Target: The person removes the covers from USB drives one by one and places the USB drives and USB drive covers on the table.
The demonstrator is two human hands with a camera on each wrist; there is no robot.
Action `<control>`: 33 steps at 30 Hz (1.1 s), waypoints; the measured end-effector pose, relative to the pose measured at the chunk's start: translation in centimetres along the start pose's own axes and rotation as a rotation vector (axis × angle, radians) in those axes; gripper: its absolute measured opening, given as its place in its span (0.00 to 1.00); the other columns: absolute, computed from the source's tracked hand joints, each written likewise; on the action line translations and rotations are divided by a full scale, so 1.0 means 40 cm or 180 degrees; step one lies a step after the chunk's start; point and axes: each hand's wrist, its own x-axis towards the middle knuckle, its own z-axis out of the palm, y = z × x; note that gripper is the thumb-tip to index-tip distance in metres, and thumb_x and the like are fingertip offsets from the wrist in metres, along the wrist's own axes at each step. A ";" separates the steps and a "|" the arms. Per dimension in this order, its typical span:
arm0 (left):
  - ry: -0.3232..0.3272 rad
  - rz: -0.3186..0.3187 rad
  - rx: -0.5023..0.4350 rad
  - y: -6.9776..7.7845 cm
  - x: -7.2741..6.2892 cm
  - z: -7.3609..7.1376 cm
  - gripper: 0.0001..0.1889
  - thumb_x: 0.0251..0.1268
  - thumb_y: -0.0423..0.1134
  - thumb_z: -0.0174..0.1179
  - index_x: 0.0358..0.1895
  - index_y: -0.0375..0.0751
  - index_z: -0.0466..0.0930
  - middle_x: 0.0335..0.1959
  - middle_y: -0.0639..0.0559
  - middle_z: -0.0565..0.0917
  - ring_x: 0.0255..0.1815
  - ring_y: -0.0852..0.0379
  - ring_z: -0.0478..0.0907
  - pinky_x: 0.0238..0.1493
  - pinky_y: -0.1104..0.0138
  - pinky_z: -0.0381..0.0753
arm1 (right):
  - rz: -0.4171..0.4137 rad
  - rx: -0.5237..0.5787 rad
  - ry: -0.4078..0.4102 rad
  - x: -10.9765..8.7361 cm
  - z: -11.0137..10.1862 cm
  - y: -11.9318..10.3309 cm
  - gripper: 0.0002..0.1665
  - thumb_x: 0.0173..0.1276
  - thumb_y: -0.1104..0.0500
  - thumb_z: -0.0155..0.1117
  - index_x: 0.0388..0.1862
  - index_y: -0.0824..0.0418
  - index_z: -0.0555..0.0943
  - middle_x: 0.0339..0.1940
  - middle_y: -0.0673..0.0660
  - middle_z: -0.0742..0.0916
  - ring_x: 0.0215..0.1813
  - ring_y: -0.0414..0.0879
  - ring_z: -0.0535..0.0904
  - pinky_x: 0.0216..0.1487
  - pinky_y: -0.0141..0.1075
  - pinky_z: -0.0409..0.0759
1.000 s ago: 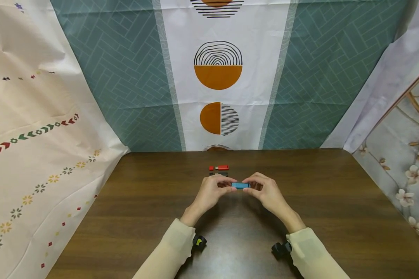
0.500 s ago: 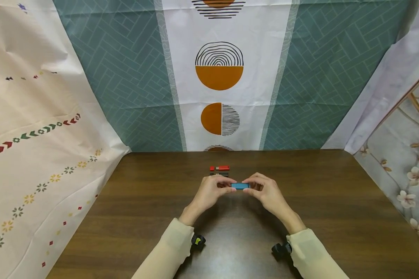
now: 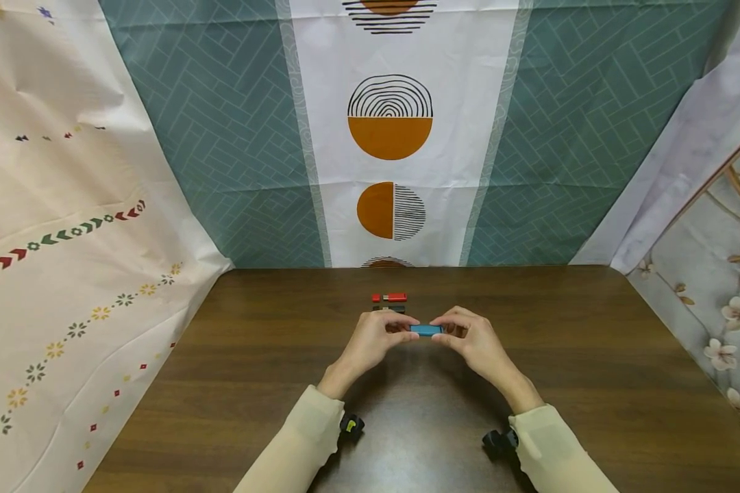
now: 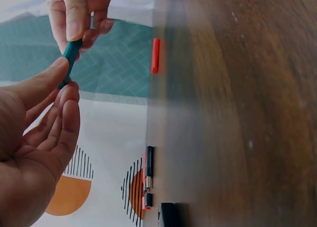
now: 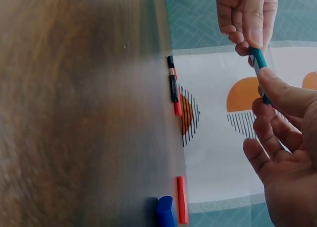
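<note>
A blue USB stick (image 3: 426,330) is held level above the table between both hands, its ends covered by fingers. My left hand (image 3: 376,337) pinches its left end between thumb and fingers. The right hand (image 3: 469,335) pinches the other end the same way. In the left wrist view the stick (image 4: 72,56) looks teal, with a thumb on it from each hand. Whether a cap sits on it is hidden. Behind the hands lie a red USB stick (image 3: 396,297) with its red cap (image 3: 376,298) apart, and a black USB stick (image 3: 397,309), partly covered by the left hand.
The right wrist view shows another red strip-like piece (image 5: 182,199) and a blue object (image 5: 166,212) on the brown wooden table (image 3: 253,356); their kind is unclear. A patterned cloth (image 3: 388,171) hangs behind the table's back edge.
Both hands keep their pinch on the blue USB stick, with hardly any visible movement. The whole head view has shifted slightly.
</note>
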 end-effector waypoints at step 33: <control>0.0395 -0.0082 0.0039 -0.017 0.011 -0.035 0.13 0.61 0.37 0.76 0.48 0.39 0.92 0.38 0.53 0.87 0.37 0.59 0.83 0.41 0.68 0.84 | 0.0211 -0.0028 0.0261 0.001 -0.023 0.014 0.11 0.65 0.65 0.77 0.46 0.62 0.90 0.41 0.55 0.81 0.36 0.48 0.74 0.36 0.33 0.73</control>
